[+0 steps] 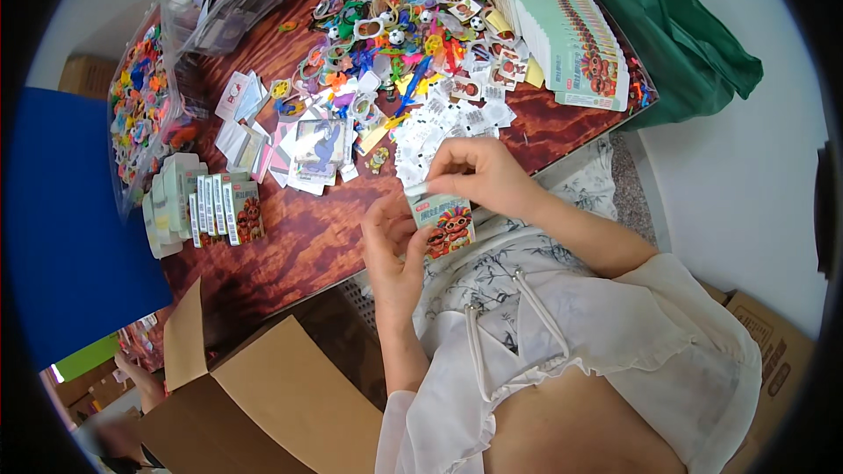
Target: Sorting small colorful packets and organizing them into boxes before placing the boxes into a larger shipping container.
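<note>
A dark red wooden table (307,237) fills the upper middle of the view. At its lower left stands an open cardboard carton (263,404) with its flaps up. Along the table's far right edge lies a long fanned row of flat green packets (562,26), and beside it spreads a heap of small colourful plastic toys (395,35) and white cards. A clear bag of bright trinkets (140,105) sits at the left edge, with a row of filled small boxes (219,206) standing just below it.

Over the near table edge, the left hand (395,250) grips 1 small green printed box (443,224) from its left side, fingers curled around it. The right hand (483,175) is pinched shut on the box's white top flap (420,188), thumb and fingertips pressed together.
</note>
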{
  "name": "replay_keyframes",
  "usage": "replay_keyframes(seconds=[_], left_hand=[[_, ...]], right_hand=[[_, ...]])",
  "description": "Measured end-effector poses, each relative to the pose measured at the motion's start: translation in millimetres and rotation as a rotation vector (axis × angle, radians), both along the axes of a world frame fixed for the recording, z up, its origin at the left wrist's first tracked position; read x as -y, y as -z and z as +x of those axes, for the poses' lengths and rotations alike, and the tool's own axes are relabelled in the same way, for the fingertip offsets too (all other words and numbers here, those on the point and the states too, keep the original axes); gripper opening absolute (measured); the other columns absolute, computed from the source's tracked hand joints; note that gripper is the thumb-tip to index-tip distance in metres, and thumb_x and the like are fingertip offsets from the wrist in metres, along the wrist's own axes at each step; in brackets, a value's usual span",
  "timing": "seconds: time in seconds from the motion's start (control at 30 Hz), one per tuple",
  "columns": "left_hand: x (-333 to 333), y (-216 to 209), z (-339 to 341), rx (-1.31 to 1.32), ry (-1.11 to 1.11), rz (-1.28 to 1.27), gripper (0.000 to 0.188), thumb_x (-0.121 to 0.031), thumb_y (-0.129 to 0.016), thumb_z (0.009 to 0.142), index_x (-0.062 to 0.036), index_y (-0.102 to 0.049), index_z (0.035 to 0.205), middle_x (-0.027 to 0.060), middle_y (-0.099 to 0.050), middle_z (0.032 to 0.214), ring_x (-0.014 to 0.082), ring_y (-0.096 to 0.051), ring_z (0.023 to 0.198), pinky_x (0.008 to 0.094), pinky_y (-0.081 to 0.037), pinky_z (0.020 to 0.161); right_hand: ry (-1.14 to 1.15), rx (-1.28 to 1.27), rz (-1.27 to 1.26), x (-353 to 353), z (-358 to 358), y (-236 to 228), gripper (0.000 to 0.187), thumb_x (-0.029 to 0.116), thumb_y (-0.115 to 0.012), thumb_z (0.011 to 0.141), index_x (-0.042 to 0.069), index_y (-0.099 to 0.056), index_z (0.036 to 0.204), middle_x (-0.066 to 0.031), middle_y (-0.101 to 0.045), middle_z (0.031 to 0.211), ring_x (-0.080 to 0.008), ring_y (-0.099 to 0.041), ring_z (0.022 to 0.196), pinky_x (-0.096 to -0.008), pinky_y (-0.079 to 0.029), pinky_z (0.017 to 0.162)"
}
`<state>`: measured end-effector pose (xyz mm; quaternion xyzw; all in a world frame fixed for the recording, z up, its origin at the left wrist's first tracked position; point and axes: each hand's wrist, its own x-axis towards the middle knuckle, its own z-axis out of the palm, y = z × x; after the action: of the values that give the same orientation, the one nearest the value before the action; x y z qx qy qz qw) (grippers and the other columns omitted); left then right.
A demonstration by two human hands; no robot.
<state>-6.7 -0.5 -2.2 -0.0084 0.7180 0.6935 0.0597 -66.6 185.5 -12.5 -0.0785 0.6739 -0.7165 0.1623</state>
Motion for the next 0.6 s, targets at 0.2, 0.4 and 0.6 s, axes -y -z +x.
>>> replay_keyframes(seconds=[0.2,0.4,0.6], left_hand=[[2.5,2.3,1.1,-0.012,0.011,0.014,0.056,0.011,-0.062,0.087,-0.0035,-0.036,0.135,0.0149,-0.055,0.118,0.0196,-0.065,0.099,0.0276,-0.055,0.079],[5.5,2.1,6.5,0.019,-0.018,0.027,0.057,0.011,-0.058,0.089,-0.0038,-0.035,0.139,0.0141,-0.054,0.118,0.0191,-0.064,0.101,0.0280,-0.054,0.082],[1.2,0.1,3.9,0.003,-0.021,0.044,0.063,0.011,-0.057,0.090,-0.0048,-0.030,0.145,0.0132,-0.054,0.119,0.0191,-0.062,0.104,0.0279,-0.054,0.082]], right_hand=[[-0.059,0.003,-0.027,-5.5,-8.4,0.6,0.009,0.003,-0.072,0.082,-0.001,-0.069,0.089,-0.0020,-0.069,0.082,-0.0056,-0.061,0.073,-0.0243,-0.049,0.067],[-0.174,-0.284,0.149,-14.0,-2.6,1.2,0.018,0.000,-0.070,0.083,0.001,-0.073,0.101,-0.0080,-0.073,0.100,-0.0136,-0.067,0.095,-0.0289,-0.052,0.083],[-0.138,-0.079,0.089,-8.5,7.1,-1.5,0.019,-0.003,-0.065,0.086,0.000,-0.071,0.105,-0.0106,-0.071,0.107,-0.0155,-0.066,0.102,-0.0306,-0.053,0.088]])
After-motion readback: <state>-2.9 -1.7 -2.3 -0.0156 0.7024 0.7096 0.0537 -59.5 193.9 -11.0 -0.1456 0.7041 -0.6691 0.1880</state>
